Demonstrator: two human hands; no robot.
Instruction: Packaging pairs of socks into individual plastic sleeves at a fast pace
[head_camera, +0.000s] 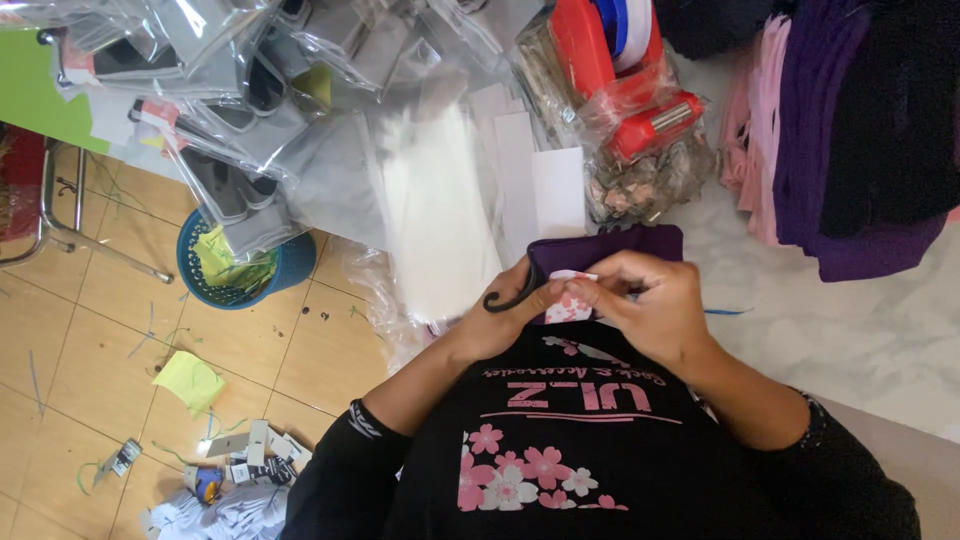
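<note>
Both hands pinch small floral card (568, 305) atop folded purple cloth (610, 248): left hand (510, 318), right hand (650, 305); red tape dispenser (610, 60) far on worktop (850, 330).

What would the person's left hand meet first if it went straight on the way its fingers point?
Probably the right hand: the left hand points across the purple folded cloth toward it, almost touching already.

Your left hand (505, 315) and right hand (645, 300) meet close before your chest, fingers curled and pinching, forearms angled inward.
</note>
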